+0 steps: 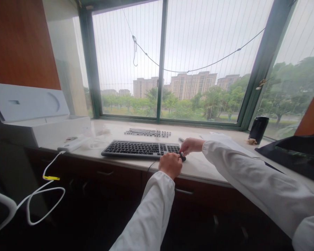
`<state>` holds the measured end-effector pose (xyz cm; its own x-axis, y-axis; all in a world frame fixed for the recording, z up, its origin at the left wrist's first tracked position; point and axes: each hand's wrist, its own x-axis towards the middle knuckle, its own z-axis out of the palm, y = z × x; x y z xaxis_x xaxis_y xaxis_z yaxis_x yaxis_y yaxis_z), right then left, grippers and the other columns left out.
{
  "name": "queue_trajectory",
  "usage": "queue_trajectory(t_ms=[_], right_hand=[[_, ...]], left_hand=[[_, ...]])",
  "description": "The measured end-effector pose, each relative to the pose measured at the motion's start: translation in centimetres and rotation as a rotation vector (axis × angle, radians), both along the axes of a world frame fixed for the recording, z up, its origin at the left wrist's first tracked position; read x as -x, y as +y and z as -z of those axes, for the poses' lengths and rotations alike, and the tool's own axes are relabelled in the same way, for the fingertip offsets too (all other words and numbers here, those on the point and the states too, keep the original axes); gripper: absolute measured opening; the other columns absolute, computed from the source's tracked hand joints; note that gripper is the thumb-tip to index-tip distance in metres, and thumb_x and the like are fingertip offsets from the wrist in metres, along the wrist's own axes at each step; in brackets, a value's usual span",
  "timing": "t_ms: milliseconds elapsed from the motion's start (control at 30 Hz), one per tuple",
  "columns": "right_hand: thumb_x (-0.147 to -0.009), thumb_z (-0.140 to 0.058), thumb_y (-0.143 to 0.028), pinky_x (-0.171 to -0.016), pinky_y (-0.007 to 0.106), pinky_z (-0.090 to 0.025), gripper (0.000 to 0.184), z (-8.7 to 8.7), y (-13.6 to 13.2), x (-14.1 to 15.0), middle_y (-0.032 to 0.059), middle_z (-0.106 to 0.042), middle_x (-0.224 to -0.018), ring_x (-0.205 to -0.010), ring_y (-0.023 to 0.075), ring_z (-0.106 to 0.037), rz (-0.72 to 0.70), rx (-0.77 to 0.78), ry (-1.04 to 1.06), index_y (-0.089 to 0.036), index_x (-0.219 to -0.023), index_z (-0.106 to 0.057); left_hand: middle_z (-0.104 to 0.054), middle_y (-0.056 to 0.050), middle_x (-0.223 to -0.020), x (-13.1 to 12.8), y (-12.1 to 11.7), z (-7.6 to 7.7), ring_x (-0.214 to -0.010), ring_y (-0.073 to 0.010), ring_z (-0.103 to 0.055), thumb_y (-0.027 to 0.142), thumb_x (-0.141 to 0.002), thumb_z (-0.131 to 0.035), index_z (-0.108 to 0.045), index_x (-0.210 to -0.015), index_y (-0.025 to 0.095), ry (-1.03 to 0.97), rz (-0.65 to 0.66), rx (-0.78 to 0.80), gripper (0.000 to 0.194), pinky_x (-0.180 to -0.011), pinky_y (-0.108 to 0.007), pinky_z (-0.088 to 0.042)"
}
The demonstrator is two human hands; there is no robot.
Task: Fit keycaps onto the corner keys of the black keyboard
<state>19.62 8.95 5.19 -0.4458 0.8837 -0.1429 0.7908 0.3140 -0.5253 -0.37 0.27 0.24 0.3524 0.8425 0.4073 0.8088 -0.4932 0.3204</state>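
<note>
- The left hand (170,164) is curled into a loose fist at the front right corner of the keyboard (142,149). It touches a small black thing (182,158), but I cannot tell if it grips it.
- The right hand (189,145) is just behind the left hand. Its fingers are bent down and pinch the top of the same small black thing.
- The small black thing sits between both hands, right beside the keyboard's right end. It is mostly hidden, so its shape is hard to tell.
- The keyboard is flat and long, with a grey frame and rows of black keys. The letters on the keys are too small to read.
- A thin black cable (149,166) hangs over the counter edge just left of the left hand.
- Both arms wear smooth white sleeves (253,177).
- The counter (199,167) is pale, shiny stone.
- Behind the keyboard lies a flat row of dark keys (148,132).
- Far left of the hands is a white box (42,125) with its lid up, and a white charger (73,143) with a white cord (42,195) hanging down.
- Far right of the hands stands a round black cup (258,129), and a dark bag (293,153) lies near it.
</note>
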Motion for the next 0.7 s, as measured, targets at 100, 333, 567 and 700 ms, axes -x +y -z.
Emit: queue_trajectory(t_ms=[100, 333, 567, 700], right_hand=[[-0.057, -0.076, -0.058, -0.058, 0.025, -0.048, 0.056, -0.2, -0.8, -0.4, 0.0061, -0.071, -0.071, -0.061, 0.0139, -0.06, 0.018, -0.064, 0.056, -0.014, -0.091, -0.076], [-0.061, -0.072, -0.06, -0.055, 0.024, -0.044, 0.049, -0.1, -1.7, 0.2, 0.0049, -0.07, -0.07, -0.062, 0.0146, -0.059, 0.051, -0.173, 0.002, -0.016, -0.081, -0.076], [-0.063, -0.07, -0.06, -0.064, 0.025, -0.045, 0.047, -0.2, -1.8, 0.4, 0.0048, -0.072, -0.072, -0.072, 0.0182, -0.063, 0.041, -0.277, -0.049, -0.017, -0.079, -0.076], [-0.066, -0.067, -0.062, -0.063, 0.025, -0.045, 0.05, -0.3, -2.2, 0.0, 0.006, -0.072, -0.076, -0.071, 0.0179, -0.063, 0.185, -0.322, -0.028, -0.016, -0.086, -0.075]], left_hand=[[-0.071, -0.006, -0.099, 0.1, -0.3, -0.3, -0.095, -0.0213, -0.064, 0.03, -0.091, -0.043, -0.072, -0.104, 0.027, 0.015, -0.001, 0.01, 0.032, -0.086, -0.033, -0.047], [-0.071, -0.007, -0.102, 0.1, -0.6, -0.7, -0.097, -0.0215, -0.063, 0.029, -0.091, -0.042, -0.072, -0.105, 0.025, 0.027, -0.009, 0.047, 0.033, -0.088, -0.033, -0.046], [-0.071, -0.006, -0.098, 0.0, 0.0, 0.1, -0.093, -0.0224, -0.064, 0.029, -0.089, -0.043, -0.072, -0.102, 0.026, -0.018, 0.017, 0.001, 0.032, -0.086, -0.035, -0.047], [-0.071, -0.006, -0.098, -0.1, 0.0, 0.4, -0.091, -0.0214, -0.064, 0.028, -0.089, -0.043, -0.071, -0.105, 0.027, -0.04, 0.019, -0.021, 0.032, -0.086, -0.034, -0.047]])
